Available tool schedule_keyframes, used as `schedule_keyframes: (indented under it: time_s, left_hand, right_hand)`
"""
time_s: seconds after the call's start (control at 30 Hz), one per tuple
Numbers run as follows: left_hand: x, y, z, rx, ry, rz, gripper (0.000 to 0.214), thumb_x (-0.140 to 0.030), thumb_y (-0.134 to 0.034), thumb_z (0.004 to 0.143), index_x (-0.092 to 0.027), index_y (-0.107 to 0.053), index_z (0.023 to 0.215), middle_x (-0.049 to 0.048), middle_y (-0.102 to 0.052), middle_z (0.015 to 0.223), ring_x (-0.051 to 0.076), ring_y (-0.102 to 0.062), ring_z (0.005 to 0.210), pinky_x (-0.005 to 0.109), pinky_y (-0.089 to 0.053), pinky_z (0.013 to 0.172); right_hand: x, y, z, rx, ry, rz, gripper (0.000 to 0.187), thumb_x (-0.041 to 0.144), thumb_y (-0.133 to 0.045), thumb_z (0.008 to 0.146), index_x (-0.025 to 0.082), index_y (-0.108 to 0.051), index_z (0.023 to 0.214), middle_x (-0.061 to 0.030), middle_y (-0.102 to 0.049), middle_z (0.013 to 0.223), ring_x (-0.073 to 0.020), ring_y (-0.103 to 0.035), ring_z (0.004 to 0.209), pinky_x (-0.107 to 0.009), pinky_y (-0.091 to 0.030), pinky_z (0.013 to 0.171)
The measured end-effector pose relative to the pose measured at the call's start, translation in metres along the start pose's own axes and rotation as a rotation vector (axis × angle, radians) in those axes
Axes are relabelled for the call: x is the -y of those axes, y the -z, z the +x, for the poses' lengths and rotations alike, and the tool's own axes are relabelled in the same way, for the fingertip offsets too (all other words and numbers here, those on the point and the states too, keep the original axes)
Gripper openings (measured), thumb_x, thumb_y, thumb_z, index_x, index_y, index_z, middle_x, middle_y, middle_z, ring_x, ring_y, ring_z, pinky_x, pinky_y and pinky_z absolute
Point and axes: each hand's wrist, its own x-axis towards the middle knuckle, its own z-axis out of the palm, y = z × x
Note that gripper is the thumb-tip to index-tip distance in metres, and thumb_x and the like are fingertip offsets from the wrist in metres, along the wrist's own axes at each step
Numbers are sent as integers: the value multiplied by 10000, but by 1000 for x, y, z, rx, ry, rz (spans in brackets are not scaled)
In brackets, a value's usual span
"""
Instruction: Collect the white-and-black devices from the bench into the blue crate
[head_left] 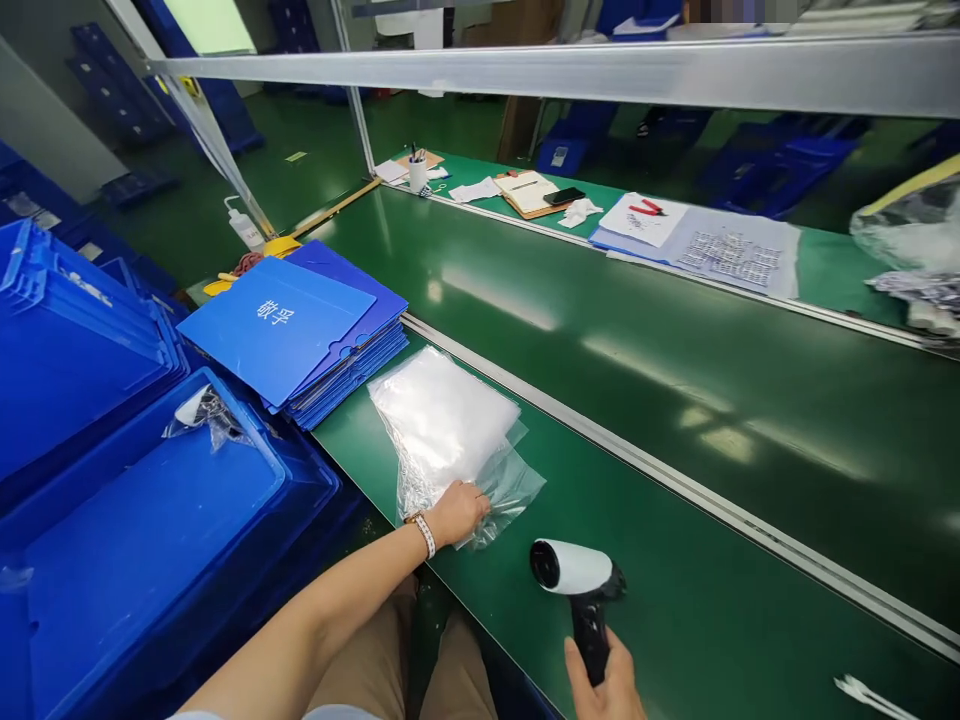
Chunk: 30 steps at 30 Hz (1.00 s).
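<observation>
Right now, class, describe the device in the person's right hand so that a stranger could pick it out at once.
Start at the green workbench along the near side of the conveyor belt. Near its front edge, right of the stack of clear plastic bags, the right hand grips a handheld scanner. Its white head and black handle set it apart from everything nearby.
</observation>
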Motion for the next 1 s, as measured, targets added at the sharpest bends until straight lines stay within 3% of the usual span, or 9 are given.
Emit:
schedule_keyframes:
  time_s: [0.1,0.2,0.3,0.37,0.47,0.53,0.67,0.83,1.0]
  left_hand:
    - [-3,0,-2,28,-67,-30,213,-240,-517,988,-156,-676,874,93,-703,909,217,-640,875,352,-463,819]
    - [-3,5,-2,14,-93,-69,148,-196,-572,942,-164,-666,831,57,-699,846,193,-638,816,309,-469,773]
    - [2,21,-8,-42,-91,-92,186,-149,-503,964,-168,-653,855,35,-695,858,164,-631,808,268,-464,748]
    - [3,34,-15,-93,-85,-82,227,-153,-440,993,-165,-644,896,41,-691,895,161,-631,834,270,-460,757]
    - [-1,51,-26,-144,-87,-34,214,-193,-440,1001,-162,-629,906,53,-677,899,185,-633,864,307,-452,779]
    - [-9,60,-31,-156,-103,5,191,-223,-465,996,-162,-623,906,59,-678,903,197,-636,867,332,-448,786]
    - [-28,73,-40,-172,-141,75,187,-253,-470,1000,-164,-615,922,65,-690,895,210,-643,834,378,-445,796]
    - [-42,92,-57,-173,-231,228,151,-254,-483,1000,-168,-587,931,61,-683,837,206,-640,771,372,-416,747]
    - [-43,111,-72,-328,-324,233,105,-229,-530,971,-175,-596,910,29,-653,780,191,-610,752,348,-333,689]
  right_hand:
    - [16,-32,1,-6,112,86,830,791,-353,855,195,-374,1432,-179,-625,1322,-374,-664,1114,-490,-556,920]
    - [26,-64,7,-66,198,92,898,742,-235,881,69,-364,1461,-247,-517,1456,-385,-514,1354,-491,-473,1072]
    - [32,-87,9,-87,162,-15,928,677,-140,892,-37,-392,1428,-316,-555,1335,-431,-583,1236,-527,-513,960]
    - [37,-94,7,-126,148,-103,885,636,-111,921,-35,-416,1410,-296,-605,1172,-417,-660,1045,-501,-539,800]
    - [43,-95,1,-183,221,-198,828,609,-98,969,-11,-423,1412,-239,-617,1033,-371,-685,873,-445,-524,669]
    - [46,-91,-2,-118,349,-211,783,611,-129,986,40,-438,1425,-212,-632,1041,-347,-693,852,-424,-528,647]
    - [49,-78,-8,47,504,-140,681,649,-269,970,175,-509,1396,-172,-674,1182,-317,-712,944,-406,-577,684]
    - [58,-61,-9,138,597,-76,690,688,-358,928,192,-560,1362,-154,-700,1210,-318,-699,1076,-411,-604,812]
    - [70,-45,-1,38,375,-11,652,692,-402,913,202,-589,1301,-105,-757,945,-309,-744,868,-395,-624,704]
